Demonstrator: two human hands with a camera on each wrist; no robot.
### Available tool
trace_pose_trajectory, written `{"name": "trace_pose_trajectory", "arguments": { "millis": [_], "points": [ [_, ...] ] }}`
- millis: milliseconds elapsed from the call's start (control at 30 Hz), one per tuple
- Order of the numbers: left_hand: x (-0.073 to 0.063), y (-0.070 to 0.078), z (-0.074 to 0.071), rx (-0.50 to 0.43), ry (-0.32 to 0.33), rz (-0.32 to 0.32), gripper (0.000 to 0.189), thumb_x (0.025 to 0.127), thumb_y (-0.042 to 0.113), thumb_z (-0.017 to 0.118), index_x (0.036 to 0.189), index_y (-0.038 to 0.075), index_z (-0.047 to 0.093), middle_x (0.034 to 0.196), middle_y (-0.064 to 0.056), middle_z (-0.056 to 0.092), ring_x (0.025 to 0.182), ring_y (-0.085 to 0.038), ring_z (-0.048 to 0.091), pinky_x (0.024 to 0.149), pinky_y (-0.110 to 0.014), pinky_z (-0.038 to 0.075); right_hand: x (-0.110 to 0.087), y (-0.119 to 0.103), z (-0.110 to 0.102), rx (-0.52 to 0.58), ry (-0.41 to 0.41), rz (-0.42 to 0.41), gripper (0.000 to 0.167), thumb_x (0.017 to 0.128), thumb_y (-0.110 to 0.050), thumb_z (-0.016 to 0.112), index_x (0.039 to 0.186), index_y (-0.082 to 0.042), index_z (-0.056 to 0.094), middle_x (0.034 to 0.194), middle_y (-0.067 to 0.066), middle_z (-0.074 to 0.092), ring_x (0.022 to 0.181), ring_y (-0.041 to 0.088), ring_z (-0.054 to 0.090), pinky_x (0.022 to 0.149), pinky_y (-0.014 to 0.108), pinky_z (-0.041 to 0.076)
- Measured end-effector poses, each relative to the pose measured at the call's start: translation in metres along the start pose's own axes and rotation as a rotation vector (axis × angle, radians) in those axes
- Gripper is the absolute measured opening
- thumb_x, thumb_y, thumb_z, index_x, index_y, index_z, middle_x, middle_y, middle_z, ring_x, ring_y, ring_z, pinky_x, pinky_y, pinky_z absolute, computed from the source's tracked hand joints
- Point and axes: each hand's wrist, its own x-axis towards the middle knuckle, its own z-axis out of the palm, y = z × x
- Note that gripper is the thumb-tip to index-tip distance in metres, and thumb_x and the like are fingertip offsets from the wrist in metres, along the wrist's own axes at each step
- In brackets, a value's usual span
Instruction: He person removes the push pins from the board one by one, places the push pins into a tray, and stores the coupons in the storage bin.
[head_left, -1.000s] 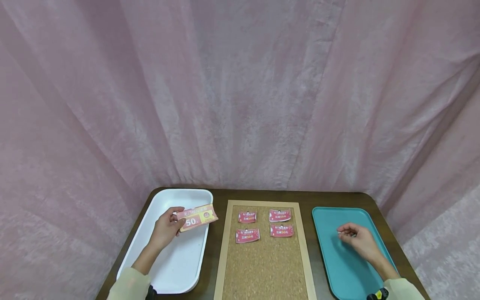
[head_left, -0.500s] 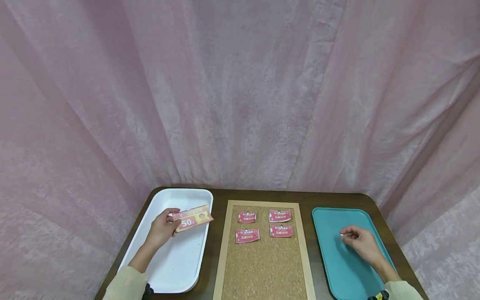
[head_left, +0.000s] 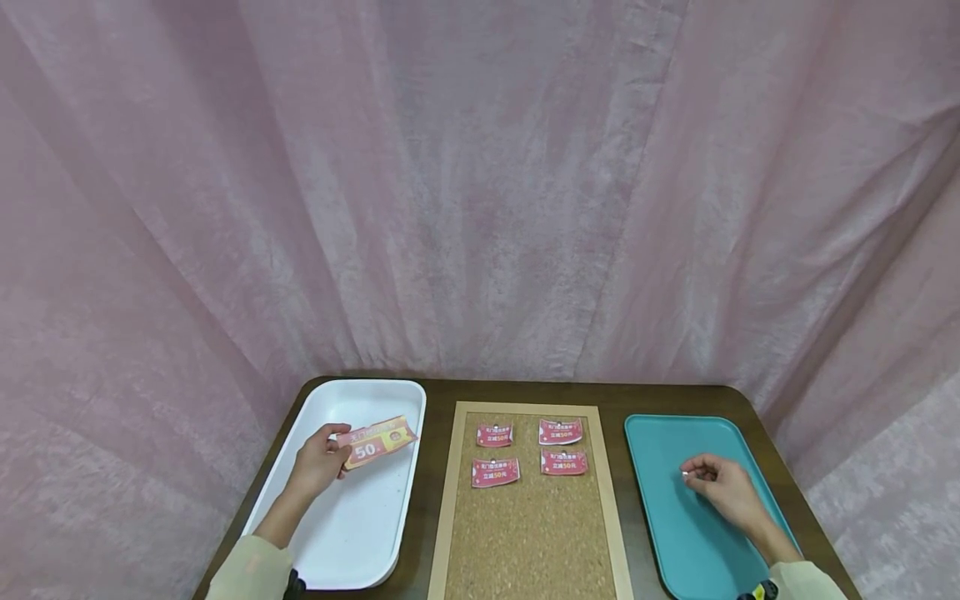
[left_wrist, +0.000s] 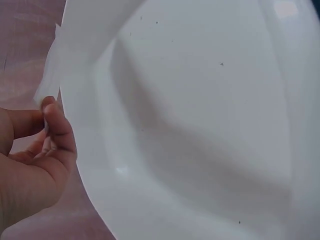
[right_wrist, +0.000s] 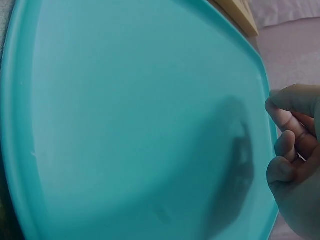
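Over the white tray (head_left: 360, 533), my left hand (head_left: 315, 462) pinches a pink and yellow coupon (head_left: 377, 442) by its left end. Only the pale edge of this coupon (left_wrist: 49, 70) shows beyond the fingertips in the left wrist view. My right hand (head_left: 723, 493) is above the teal tray (head_left: 663, 442), thumb and forefinger pinching a tiny white piece that looks like a pushpin (head_left: 684, 474). In the right wrist view the fingertips mostly hide it, and the hand's shadow falls on the tray.
A wood-framed corkboard (head_left: 532, 542) lies between the trays. Several red coupons, such as the lower left one (head_left: 496, 472), are fixed to its upper part. The dark brown table (head_left: 525, 391) ends at a pink curtain (head_left: 480, 208) behind.
My left hand has moved a little left and down with the coupon. The right hand has shifted slightly right and down, still pinching the small white piece.
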Motion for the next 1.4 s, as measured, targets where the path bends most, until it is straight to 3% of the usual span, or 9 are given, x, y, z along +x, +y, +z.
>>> {"name": "trace_pose_trajectory", "arguments": {
  "millis": [300,600,1033,1400],
  "points": [
    [-0.001,-0.005,-0.002,0.055,-0.009,-0.044,0.043,0.097,-0.001,0.058,0.139,-0.01,0.054,0.077,-0.01,0.06,0.06,-0.019,0.064,0.054,-0.028,0.054,-0.002,0.007,0.004,-0.019,0.014,-0.023,0.01,0.091,-0.003,0.078,0.1,0.0,0.076,0.085,0.004,0.071,0.071,0.006,0.055,0.063,0.025,0.047],
    [-0.001,-0.01,0.0,0.07,-0.069,-0.057,0.045,0.093,-0.003,0.058,0.137,-0.011,0.054,0.076,-0.01,0.057,0.06,-0.018,0.061,0.054,-0.027,0.053,-0.003,0.013,0.008,-0.064,0.019,-0.075,0.008,0.088,-0.002,0.08,0.094,-0.006,0.076,0.082,0.0,0.071,0.069,0.003,0.054,0.061,0.024,0.046],
    [0.001,-0.008,0.007,0.126,-0.113,-0.054,0.049,0.086,-0.004,0.061,0.134,-0.01,0.057,0.082,-0.013,0.066,0.059,-0.016,0.06,0.055,-0.029,0.054,-0.006,0.013,0.009,-0.085,-0.013,-0.06,0.008,0.089,0.001,0.079,0.094,-0.005,0.075,0.083,0.001,0.07,0.07,0.003,0.055,0.063,0.024,0.048],
    [0.004,-0.011,0.01,0.156,-0.108,-0.07,0.05,0.084,-0.003,0.063,0.133,-0.008,0.059,0.089,-0.014,0.067,0.065,-0.017,0.06,0.055,-0.028,0.055,-0.006,0.014,0.006,-0.105,-0.041,-0.056,0.006,0.09,-0.002,0.079,0.095,-0.005,0.076,0.085,0.001,0.071,0.071,0.003,0.056,0.064,0.024,0.048]
  ]
}}
